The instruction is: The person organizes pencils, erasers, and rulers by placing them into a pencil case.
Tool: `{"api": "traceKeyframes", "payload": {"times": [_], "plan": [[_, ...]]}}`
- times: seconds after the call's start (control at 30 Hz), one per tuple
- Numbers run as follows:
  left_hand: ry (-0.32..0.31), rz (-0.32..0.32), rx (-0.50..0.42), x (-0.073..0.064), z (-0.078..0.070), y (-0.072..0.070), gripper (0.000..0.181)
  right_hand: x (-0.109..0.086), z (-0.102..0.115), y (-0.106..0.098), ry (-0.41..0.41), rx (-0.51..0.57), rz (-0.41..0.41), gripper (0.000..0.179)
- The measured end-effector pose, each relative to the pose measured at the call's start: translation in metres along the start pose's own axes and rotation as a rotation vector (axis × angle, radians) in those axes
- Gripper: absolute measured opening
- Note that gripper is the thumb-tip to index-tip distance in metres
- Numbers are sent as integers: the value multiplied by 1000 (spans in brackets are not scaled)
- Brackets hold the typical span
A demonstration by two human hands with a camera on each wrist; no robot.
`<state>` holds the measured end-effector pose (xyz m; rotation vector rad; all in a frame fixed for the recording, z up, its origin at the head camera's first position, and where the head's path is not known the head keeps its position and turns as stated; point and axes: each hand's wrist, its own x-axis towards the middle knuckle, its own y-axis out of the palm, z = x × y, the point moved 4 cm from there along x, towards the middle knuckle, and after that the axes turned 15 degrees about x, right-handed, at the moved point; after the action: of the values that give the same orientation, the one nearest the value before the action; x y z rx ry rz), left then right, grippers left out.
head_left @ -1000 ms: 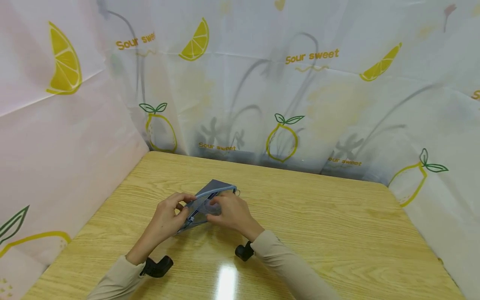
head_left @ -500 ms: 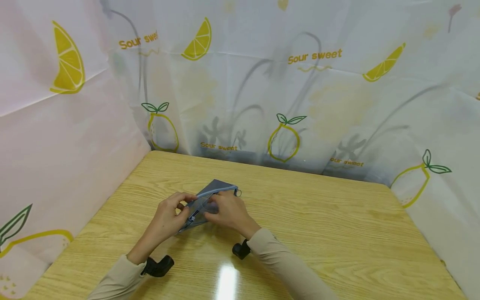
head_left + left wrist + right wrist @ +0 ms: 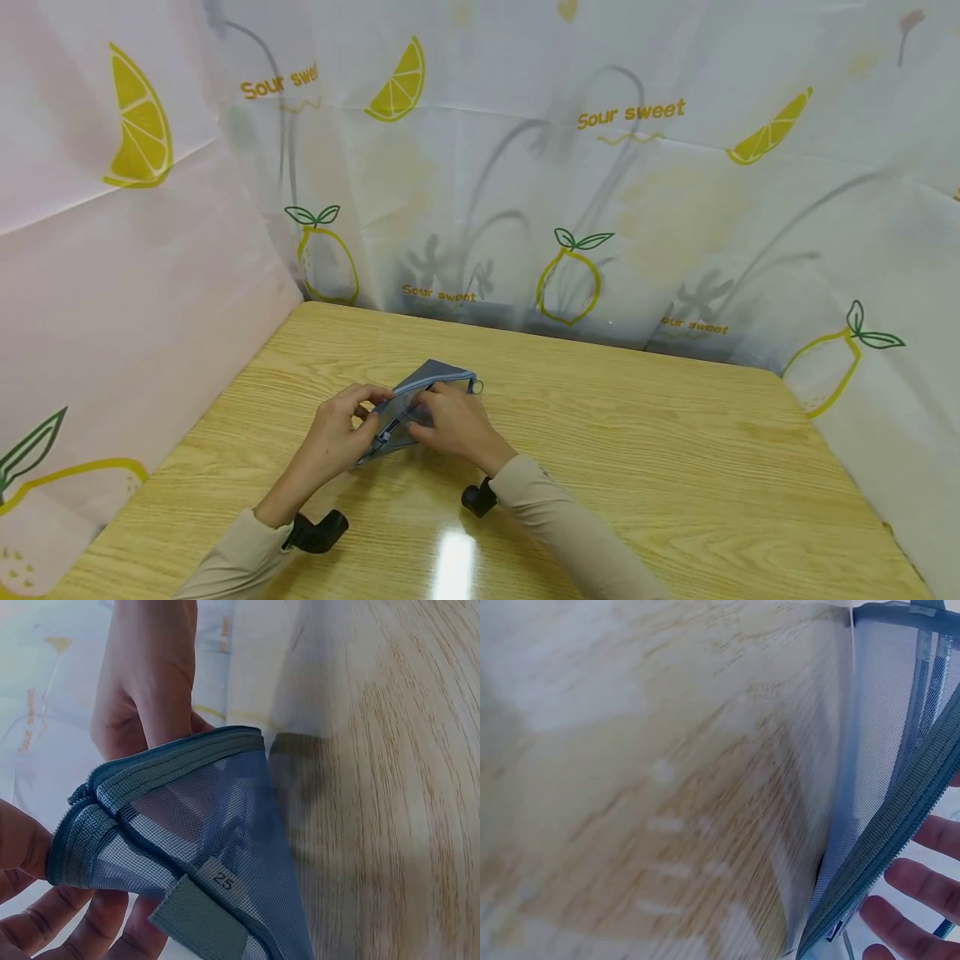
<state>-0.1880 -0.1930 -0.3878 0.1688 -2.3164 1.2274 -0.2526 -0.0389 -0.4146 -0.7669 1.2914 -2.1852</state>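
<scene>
A blue mesh zipper pouch (image 3: pixel 392 417) lies tilted over the table, its mouth parted and a metal ring at its far right corner. My left hand (image 3: pixel 341 429) pinches the pouch's left edge by the zipper between thumb and fingers. My right hand (image 3: pixel 453 421) dips its fingers into the mouth, thumb outside toward me; the mesh partly hides them. In the left wrist view a label reading 25 and a fabric tab (image 3: pixel 201 919) show on the pouch. In the right wrist view several fingers (image 3: pixel 911 922) stand beside the zipper edge; I cannot tell whether they hold something inside.
The wooden table (image 3: pixel 637 467) stretches out around the pouch. A printed lemon curtain (image 3: pixel 480 167) closes off the back and both sides. Black wrist mounts (image 3: pixel 318 532) hang below each forearm, close over the tabletop.
My right hand has shifted slightly left, and its thumb has moved left along the pouch's mouth. A clear roundish shape seen earlier between its fingers is now less visible. The left hand keeps its pinch.
</scene>
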Motion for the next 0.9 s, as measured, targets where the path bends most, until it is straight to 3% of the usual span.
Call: {"api": "traceKeyframes", "payload": {"times": [0.47,0.73,0.9], "plan": [[-3,4,-4,0,1,0,33,5,-4,3,34,96,54,40],[2,2,-2,-1,1,0,33,10,-4,5,-26,33,18,34],[3,0,-1,-1,2,0,32,12,-2,7,0,-21,26,36]]}}
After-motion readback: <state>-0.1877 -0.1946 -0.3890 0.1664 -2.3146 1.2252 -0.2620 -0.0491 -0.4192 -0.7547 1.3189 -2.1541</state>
